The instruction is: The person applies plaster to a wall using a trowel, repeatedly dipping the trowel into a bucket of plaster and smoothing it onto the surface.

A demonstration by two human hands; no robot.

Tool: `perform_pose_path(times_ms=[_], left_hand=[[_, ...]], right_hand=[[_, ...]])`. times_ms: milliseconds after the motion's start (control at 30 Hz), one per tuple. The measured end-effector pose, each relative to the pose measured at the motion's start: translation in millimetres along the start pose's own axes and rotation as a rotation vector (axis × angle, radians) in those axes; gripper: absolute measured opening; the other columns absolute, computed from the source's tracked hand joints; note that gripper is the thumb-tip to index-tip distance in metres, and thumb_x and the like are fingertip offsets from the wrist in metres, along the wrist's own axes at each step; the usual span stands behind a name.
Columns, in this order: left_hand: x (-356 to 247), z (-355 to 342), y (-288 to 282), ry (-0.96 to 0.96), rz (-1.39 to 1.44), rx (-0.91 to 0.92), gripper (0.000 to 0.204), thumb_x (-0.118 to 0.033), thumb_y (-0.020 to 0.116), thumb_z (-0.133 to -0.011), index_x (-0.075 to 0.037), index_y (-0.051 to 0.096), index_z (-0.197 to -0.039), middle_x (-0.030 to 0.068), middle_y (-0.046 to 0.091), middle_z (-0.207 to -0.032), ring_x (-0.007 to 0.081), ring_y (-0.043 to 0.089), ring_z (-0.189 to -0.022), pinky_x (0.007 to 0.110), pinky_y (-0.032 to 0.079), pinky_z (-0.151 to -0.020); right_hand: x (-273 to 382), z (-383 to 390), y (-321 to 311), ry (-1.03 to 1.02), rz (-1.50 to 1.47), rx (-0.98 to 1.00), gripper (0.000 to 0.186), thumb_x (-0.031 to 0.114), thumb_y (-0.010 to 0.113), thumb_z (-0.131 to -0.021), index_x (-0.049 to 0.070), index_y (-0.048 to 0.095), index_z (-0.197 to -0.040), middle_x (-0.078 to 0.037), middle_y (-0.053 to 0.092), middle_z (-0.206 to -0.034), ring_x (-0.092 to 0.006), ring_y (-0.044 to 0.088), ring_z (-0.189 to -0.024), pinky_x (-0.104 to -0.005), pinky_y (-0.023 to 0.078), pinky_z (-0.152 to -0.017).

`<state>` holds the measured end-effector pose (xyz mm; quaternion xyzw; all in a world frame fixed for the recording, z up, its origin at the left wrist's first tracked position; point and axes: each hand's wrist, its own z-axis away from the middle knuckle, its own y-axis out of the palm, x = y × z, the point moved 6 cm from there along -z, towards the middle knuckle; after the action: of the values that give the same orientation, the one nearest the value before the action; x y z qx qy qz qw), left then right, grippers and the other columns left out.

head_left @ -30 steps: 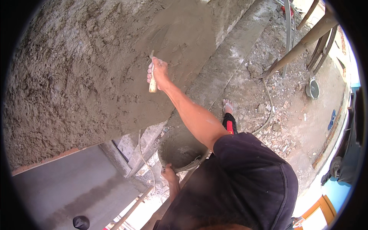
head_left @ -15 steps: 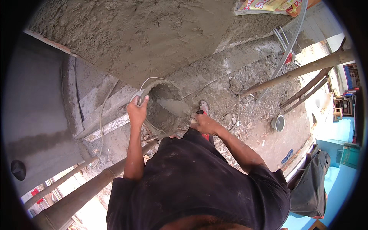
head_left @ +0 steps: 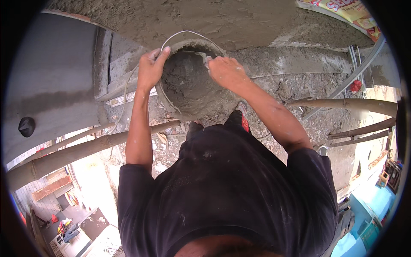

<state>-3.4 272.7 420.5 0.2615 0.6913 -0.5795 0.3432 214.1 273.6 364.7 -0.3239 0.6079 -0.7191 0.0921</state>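
A round bucket [head_left: 162, 95] with grey wet mortar [head_left: 188, 83] inside stands in front of my legs, against the plastered wall. My left hand [head_left: 150, 70] is closed on its left rim, thumb up, beside the raised wire handle [head_left: 188, 31]. With my right hand [head_left: 227, 72] I grip a trowel [head_left: 195, 52] at the bucket's far right side. The trowel's blade reaches into the bucket near the far wall and shows nearly edge-on. My right fingers are partly hidden behind the back of the hand.
Fresh rough mortar covers the wall [head_left: 239, 21] ahead. Bamboo poles [head_left: 355, 105] cross at the right, and another pole [head_left: 81, 150] runs at the lower left. Rubble [head_left: 295, 92] lies on the ground around my feet. A pale cable [head_left: 124, 100] hangs left of the bucket.
My right hand has moved forward from near my right thigh to the bucket's far side, carrying the trowel. My left hand stays at the rim. The view has shifted, with the bucket appearing higher.
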Motion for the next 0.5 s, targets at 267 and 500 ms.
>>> perform_pose_path(times_ms=[267,500], left_hand=[[-13,58,33,-0.150,0.087,-0.217,0.044,-0.032,0.057,-0.102,-0.003,0.049,-0.071,-0.0041,0.045,-0.069,0.0077,0.035,-0.066,0.029,0.030,-0.055],[-26,79,67,-0.051,-0.076,-0.141,0.047,-0.034,0.058,-0.101,0.004,0.049,-0.075,-0.0026,0.043,-0.069,0.0112,0.035,-0.067,0.030,0.032,-0.059]], right_hand=[[-55,47,62,-0.043,-0.352,0.162,0.024,0.008,0.061,-0.077,-0.007,0.072,-0.093,-0.019,0.073,-0.093,-0.0373,0.071,-0.093,-0.0490,0.056,-0.079],[-28,111,135,-0.083,-0.356,0.316,0.022,0.011,0.058,-0.079,-0.003,0.073,-0.086,-0.019,0.073,-0.086,-0.0368,0.072,-0.084,-0.0473,0.058,-0.073]])
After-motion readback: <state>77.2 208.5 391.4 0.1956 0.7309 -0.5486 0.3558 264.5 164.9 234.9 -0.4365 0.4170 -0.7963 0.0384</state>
